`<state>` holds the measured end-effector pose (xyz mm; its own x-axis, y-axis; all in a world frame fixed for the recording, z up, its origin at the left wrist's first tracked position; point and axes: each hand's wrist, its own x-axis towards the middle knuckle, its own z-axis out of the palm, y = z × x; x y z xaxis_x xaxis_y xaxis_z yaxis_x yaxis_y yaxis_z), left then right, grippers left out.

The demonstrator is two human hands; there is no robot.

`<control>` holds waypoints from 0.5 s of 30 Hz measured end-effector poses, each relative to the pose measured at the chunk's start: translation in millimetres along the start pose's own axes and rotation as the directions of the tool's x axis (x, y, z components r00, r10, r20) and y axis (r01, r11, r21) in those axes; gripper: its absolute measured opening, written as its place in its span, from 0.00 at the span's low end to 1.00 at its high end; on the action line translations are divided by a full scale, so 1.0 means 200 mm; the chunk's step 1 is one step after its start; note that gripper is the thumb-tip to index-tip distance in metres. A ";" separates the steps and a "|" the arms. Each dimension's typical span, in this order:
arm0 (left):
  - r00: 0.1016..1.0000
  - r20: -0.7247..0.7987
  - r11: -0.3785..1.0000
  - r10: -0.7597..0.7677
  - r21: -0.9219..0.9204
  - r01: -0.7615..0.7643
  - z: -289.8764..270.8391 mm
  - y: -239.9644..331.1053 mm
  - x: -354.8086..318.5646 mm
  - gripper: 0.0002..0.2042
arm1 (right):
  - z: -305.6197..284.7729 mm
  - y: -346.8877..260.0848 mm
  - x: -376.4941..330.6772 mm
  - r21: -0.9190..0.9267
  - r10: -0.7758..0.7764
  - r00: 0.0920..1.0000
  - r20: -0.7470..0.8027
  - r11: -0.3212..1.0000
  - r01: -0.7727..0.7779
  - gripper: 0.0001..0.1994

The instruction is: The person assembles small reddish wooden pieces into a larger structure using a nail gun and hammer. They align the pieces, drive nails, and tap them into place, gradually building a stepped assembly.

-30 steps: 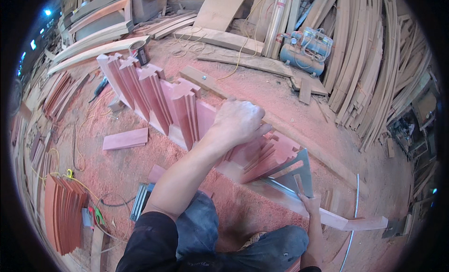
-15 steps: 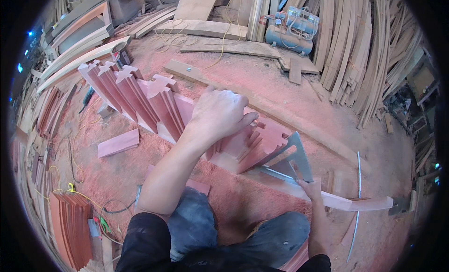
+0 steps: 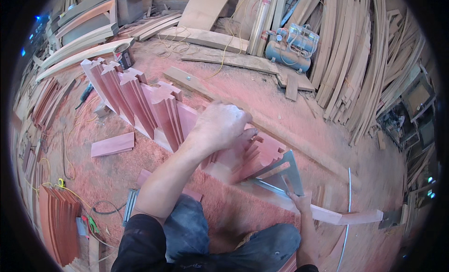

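While my left hand [image 3: 222,127] sits near the middle of the view, bearing down over the profiled block [image 3: 272,153] that shows at about four o'clock from my knuckles, its fingers are curled in; they hide what lies beneath, so I can't tell whether they pinch the wood. At four to five o'clock my right hand [image 3: 299,202] is closed on the lower corner of a metal set square [image 3: 293,170], which leans up beside the block's near-right end, low against the pale base board [image 3: 327,215]. That board runs from ten o'clock to four, and a row of standing pieces [image 3: 139,99] rises from it at ten. I take this to be the squaring step, trueing the block's end against the board. The next move, I judge, calls for a steady left hand and the square held flush, then small nudges until any gap closes.
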<state>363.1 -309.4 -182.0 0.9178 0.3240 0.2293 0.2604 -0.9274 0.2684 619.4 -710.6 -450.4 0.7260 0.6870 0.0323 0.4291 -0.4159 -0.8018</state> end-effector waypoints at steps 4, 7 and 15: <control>0.989 -0.001 0.974 0.145 -0.178 -0.143 -0.01 -0.04 -0.02 0.13 | 0.00 0.02 0.01 -0.104 -0.021 1.000 -0.009 0.994 0.020 0.14; 0.977 -0.062 0.963 0.206 -0.163 -0.214 0.00 -0.05 -0.02 0.12 | 0.01 0.04 0.01 -0.035 0.004 1.000 -0.007 0.999 -0.004 0.14; 0.984 -0.049 0.974 0.171 -0.143 -0.177 0.03 -0.05 0.00 0.11 | -0.01 0.03 0.00 -0.021 0.035 0.999 0.021 0.999 -0.034 0.14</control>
<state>361.6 -301.7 -189.5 0.9332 0.1689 0.3172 0.0486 -0.9339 0.3543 622.5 -714.9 -452.9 0.7290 0.6845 -0.0080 0.4156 -0.4518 -0.7894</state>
